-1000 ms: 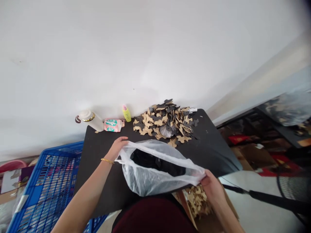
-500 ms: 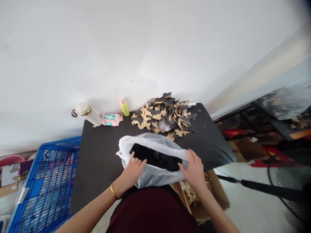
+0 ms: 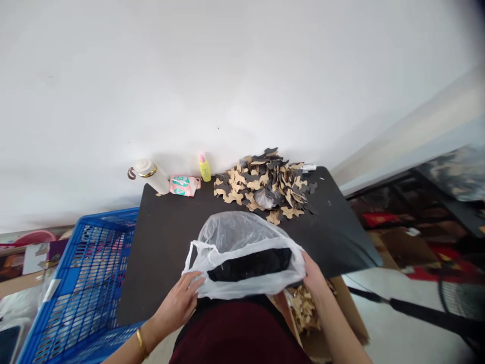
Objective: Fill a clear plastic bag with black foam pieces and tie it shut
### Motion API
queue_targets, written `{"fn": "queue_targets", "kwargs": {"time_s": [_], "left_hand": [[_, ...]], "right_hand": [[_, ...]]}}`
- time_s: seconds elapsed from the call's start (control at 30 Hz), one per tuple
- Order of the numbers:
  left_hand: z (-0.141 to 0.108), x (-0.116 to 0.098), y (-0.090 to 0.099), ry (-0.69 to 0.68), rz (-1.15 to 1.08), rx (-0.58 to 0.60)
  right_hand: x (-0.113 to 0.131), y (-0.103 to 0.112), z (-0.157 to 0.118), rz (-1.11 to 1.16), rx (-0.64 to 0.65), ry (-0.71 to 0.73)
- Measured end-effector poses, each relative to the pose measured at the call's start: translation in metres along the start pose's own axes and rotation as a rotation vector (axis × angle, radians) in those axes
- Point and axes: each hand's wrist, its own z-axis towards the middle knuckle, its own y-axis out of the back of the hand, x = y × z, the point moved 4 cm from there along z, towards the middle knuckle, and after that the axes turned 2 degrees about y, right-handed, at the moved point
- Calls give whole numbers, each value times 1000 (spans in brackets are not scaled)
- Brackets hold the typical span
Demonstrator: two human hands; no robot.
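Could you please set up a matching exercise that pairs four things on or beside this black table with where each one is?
Things:
1. plastic bag
2. blue crate
3. pile of tan and black cut-outs
4. yellow bottle

Places:
A. on the floor to the left of the table
B. at the table's far edge by the wall, left of the pile
C. at the near edge, held between the left hand and the right hand
D. heaped at the far middle of the table

Pairs: 1-C, 2-A, 3-D, 4-B
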Motion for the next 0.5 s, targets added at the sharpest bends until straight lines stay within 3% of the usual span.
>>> {"fn": "queue_targets", "kwargs": {"time_s": [0.1, 0.17, 0.27, 0.37, 0.5], "left_hand": [[53, -18, 4, 119, 95, -137], [89, -24, -3, 217, 59, -103], [126, -15, -12, 359, -167, -42], [134, 8, 1, 451, -347, -133], [112, 31, 51, 571, -543, -380]], "right_hand": [[-2, 14, -11, -82, -70, -27], [-2, 12, -15, -209, -68, 20], [-1, -7, -20, -387, 37, 122], [8, -22, -31, -407, 145, 179], [56, -29, -61, -305, 270, 229]]}}
